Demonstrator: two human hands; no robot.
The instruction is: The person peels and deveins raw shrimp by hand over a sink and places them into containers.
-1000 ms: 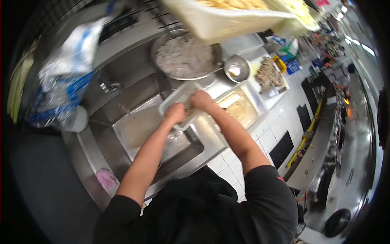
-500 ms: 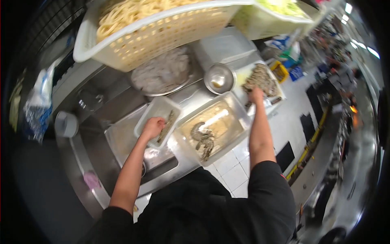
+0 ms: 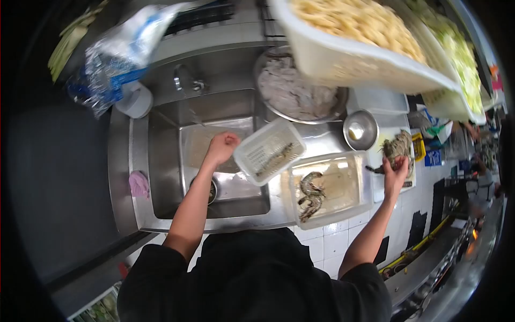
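My left hand is over the sink, beside the left edge of a small white plastic tub. Its fingers are curled in, and whatever they may hold is hidden. A slim shrimp-like strip lies in the tub. My right hand is at a heap of raw shrimp on a white cutting board, its fingers closed on a shrimp at the near side. A dark, tail-like piece sticks out left of these fingers. Between the hands, a larger clear tray contains a few whole shrimp in shallow liquid.
Behind stand a bowl of pale peeled seafood and a small steel bowl. A noodle basket overhangs the back right. The sink has a faucet and a pink cloth at its left. Plastic wrap lies back left.
My view has swung left, showing more of the sink. My left hand has come out of the small tub to its left side. The right hand remains at the shrimp heap.
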